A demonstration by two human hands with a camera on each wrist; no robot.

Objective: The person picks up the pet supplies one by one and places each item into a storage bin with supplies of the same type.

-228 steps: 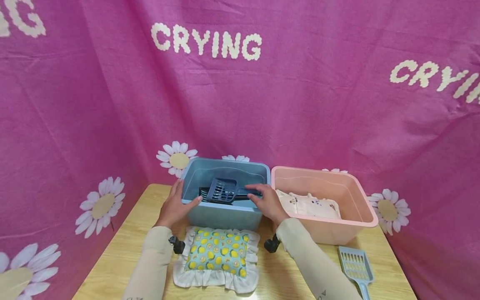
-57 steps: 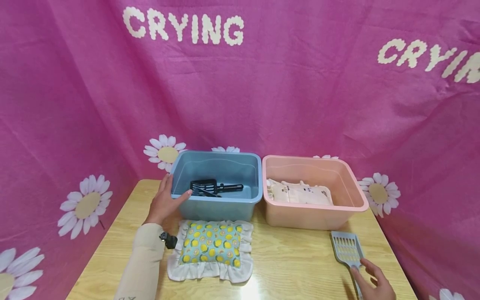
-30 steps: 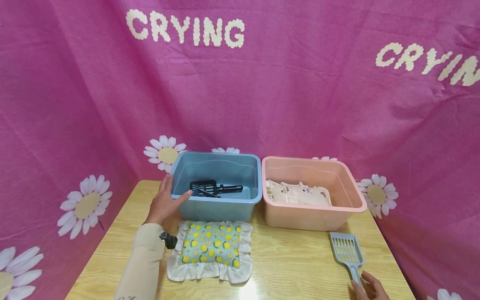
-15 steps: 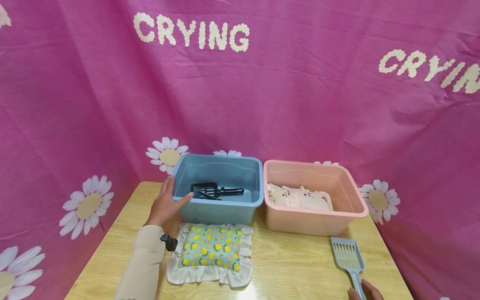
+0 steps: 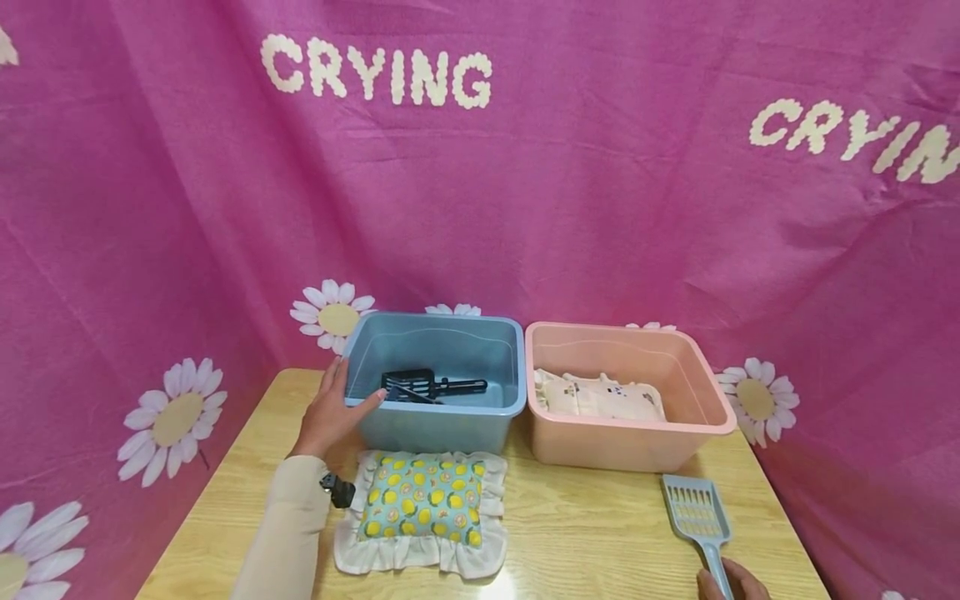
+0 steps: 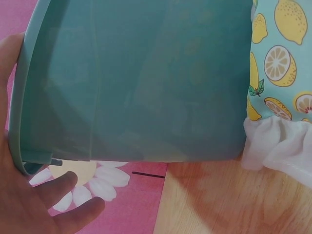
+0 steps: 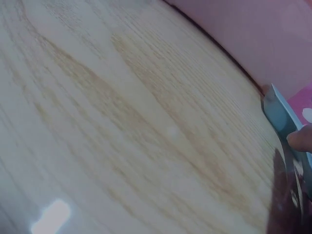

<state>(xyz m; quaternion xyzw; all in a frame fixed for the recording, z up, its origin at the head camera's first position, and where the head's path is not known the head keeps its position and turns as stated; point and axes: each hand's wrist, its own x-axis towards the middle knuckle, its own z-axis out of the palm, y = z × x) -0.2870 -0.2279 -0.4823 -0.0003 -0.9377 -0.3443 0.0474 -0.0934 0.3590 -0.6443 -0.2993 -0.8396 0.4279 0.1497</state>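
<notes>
My left hand rests at the front left corner of a blue plastic bin, thumb over the front rim and the other fingers along the side. Inside that bin lie a black slotted scoop and a dark blue scoop, partly hidden by the front wall. At the lower right, my right hand, cut off by the frame edge, holds the handle of a grey-blue litter scoop. That scoop lies on the table with its slotted head pointing away. In the right wrist view a thumb touches the scoop.
A pink bin stands right of the blue one and contains a cream printed cushion. In front of the blue bin lies a lemon-print cushion with white ruffles. The wooden table meets a magenta curtain behind.
My right hand has left the blue bin, where the dark blue scoop dropped lower, and moved to the grey-blue scoop, then down along its handle. My left hand stays at the bin's corner.
</notes>
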